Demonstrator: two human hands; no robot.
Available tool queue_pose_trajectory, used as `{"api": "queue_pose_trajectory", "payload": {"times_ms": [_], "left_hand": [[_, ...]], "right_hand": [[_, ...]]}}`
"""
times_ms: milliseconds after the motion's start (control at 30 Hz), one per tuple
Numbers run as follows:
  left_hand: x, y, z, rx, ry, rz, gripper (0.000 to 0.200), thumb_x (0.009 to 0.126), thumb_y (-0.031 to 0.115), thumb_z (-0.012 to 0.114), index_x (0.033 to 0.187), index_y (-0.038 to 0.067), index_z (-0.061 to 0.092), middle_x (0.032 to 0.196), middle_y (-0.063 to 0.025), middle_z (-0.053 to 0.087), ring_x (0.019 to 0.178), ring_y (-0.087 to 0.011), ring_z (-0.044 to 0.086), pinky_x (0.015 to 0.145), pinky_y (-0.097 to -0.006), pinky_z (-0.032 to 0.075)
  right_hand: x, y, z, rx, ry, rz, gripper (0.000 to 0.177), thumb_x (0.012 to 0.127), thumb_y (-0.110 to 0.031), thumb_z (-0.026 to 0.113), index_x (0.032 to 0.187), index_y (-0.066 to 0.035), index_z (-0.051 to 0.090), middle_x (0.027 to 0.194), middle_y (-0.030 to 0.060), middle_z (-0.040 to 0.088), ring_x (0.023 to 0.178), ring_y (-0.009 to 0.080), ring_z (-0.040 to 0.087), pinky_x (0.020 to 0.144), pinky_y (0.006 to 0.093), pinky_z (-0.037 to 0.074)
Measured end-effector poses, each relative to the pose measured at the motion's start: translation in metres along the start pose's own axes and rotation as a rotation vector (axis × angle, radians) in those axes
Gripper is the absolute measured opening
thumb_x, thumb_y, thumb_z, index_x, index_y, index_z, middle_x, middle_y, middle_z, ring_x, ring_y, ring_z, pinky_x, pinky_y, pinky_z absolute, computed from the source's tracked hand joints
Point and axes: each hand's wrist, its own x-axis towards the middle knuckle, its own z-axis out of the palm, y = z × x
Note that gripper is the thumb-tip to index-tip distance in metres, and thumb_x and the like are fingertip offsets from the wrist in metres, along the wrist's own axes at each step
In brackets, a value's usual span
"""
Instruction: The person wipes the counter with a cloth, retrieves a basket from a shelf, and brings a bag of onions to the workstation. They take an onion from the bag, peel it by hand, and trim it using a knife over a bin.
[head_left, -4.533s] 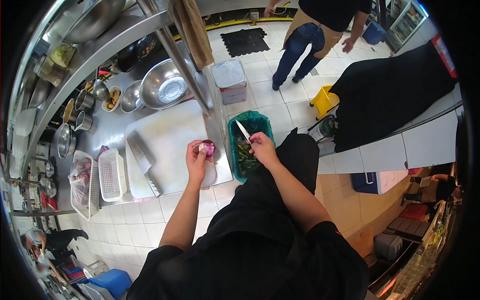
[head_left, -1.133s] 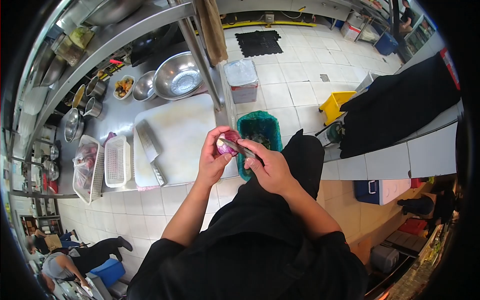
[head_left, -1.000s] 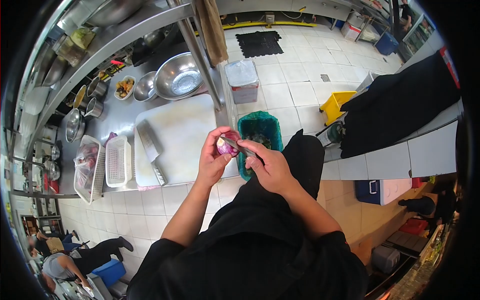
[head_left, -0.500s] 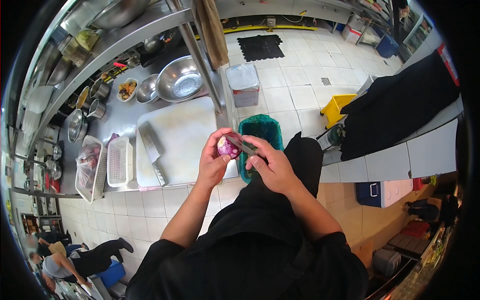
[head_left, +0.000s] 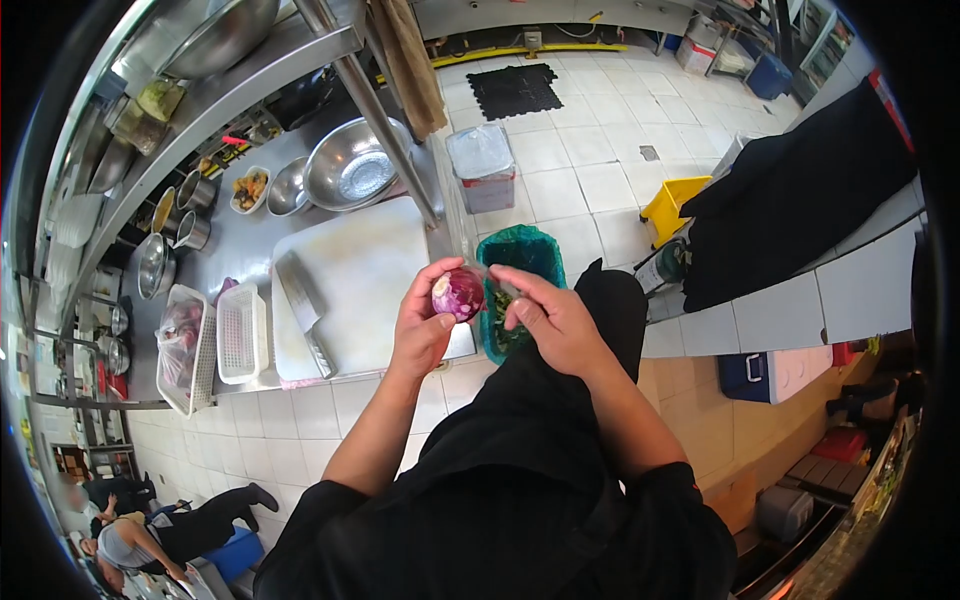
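Observation:
In my left hand [head_left: 420, 330] is a red onion [head_left: 461, 297], my fingers curled round its far side and the thumb below. Purple and white patches show on its surface. My right hand [head_left: 562, 330] is closed just right of the onion around a small knife, whose blade is now hardly visible between the fingers. Beneath that hand stands a bin lined with a green bag [head_left: 540, 245], with green scraps inside. A white cutting board [head_left: 370, 300] lies left of my left hand, and a broad kitchen knife [head_left: 300, 300] rests on it.
White plastic baskets [head_left: 240, 335] stand left of the board, one with a bag of red onions [head_left: 180, 340]. Steel bowls [head_left: 350, 165] sit behind it, under a metal shelf post [head_left: 385, 120]. A lidded bucket [head_left: 482, 175] is on the floor. Other people [head_left: 150, 535] are at lower left.
The small knife's blade was laid across the onion's right side; it has turned and come off, and my right hand sits slightly apart. The onion has rotated a little in my left hand.

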Motion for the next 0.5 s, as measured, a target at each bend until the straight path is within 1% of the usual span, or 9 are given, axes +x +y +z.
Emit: {"api": "queue_pose_trajectory", "payload": {"times_ms": [33,100,133,200,333,433,500], "left_hand": [[0.002,0.000,0.001,0.000,-0.003,-0.003,0.069,0.072,0.021,0.073,0.129,0.002,0.040,0.117,-0.0145,0.053,0.098,-0.0211,0.056,0.079,-0.0312,0.046],[0.005,0.001,0.003,0.078,-0.014,0.033,0.069,0.072,0.021,0.074,0.129,0.002,0.041,0.118,-0.0144,0.052,0.105,-0.0216,0.054,0.088,-0.0322,0.044],[0.005,0.001,0.003,0.077,-0.015,0.032,0.069,0.072,0.021,0.074,0.129,0.002,0.041,0.118,-0.0144,0.052,0.105,-0.0216,0.054,0.088,-0.0322,0.044],[0.005,0.002,0.003,0.143,-0.033,0.038,0.069,0.072,0.022,0.075,0.129,0.001,0.041,0.119,-0.0143,0.052,0.109,-0.0220,0.052,0.094,-0.0336,0.041],[0.004,0.004,0.006,0.149,-0.025,0.030,0.070,0.073,0.022,0.075,0.129,0.001,0.041,0.119,-0.0142,0.052,0.109,-0.0222,0.052,0.095,-0.0339,0.041],[0.005,0.007,0.005,0.193,-0.029,0.042,0.069,0.073,0.023,0.075,0.128,0.000,0.042,0.118,-0.0141,0.053,0.109,-0.0216,0.052,0.094,-0.0334,0.041],[0.005,0.010,0.006,0.256,-0.034,0.057,0.068,0.072,0.022,0.075,0.127,0.000,0.043,0.117,-0.0136,0.053,0.108,-0.0211,0.053,0.094,-0.0336,0.042]], "right_hand": [[-0.001,-0.004,0.000,0.000,0.004,0.002,0.041,0.089,-0.008,0.048,0.130,-0.013,0.049,0.076,0.0091,0.061,0.067,0.0167,0.061,0.066,0.0273,0.047],[-0.002,-0.011,0.000,-0.076,-0.090,-0.050,0.043,0.089,-0.009,0.049,0.132,-0.014,0.048,0.081,0.0122,0.063,0.070,0.0219,0.064,0.067,0.0299,0.048],[-0.002,-0.012,0.000,-0.077,-0.089,-0.048,0.043,0.089,-0.009,0.049,0.132,-0.014,0.048,0.081,0.0122,0.063,0.070,0.0219,0.064,0.067,0.0299,0.048],[-0.002,-0.014,0.000,-0.170,-0.115,-0.074,0.046,0.088,-0.009,0.049,0.133,-0.015,0.046,0.084,0.0140,0.064,0.072,0.0266,0.064,0.066,0.0330,0.049],[0.000,-0.021,-0.003,-0.218,-0.143,-0.032,0.047,0.087,-0.008,0.050,0.134,-0.015,0.046,0.080,0.0139,0.064,0.071,0.0275,0.065,0.066,0.0345,0.049],[0.001,-0.021,-0.003,-0.210,-0.124,-0.044,0.048,0.087,-0.007,0.050,0.133,-0.015,0.046,0.077,0.0128,0.063,0.069,0.0266,0.064,0.065,0.0338,0.049],[0.001,-0.024,-0.003,-0.176,-0.132,-0.001,0.047,0.086,-0.006,0.049,0.132,-0.016,0.048,0.075,0.0127,0.062,0.065,0.0257,0.062,0.064,0.0326,0.048]]}}
